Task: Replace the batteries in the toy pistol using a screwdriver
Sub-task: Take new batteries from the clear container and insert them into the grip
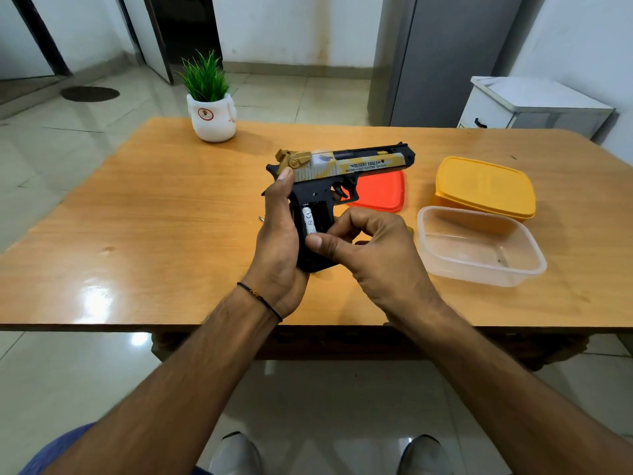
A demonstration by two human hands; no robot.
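A toy pistol with a tan-and-grey camouflage slide and a black frame is held above the middle of the wooden table, barrel pointing right. My left hand grips its black grip from the left, thumb up near the hammer. The battery compartment in the grip is uncovered, and a silver battery lies in its left slot. My right hand is at the lower part of the grip, thumb tip touching the bottom end of that battery and fingers curled beside the compartment. No screwdriver can be made out for sure.
A clear plastic box stands open to the right, with a closed yellow box behind it and a red lid lying flat under the pistol. A small plant in a white pot sits at the far edge. A small metal tip shows left of my left hand.
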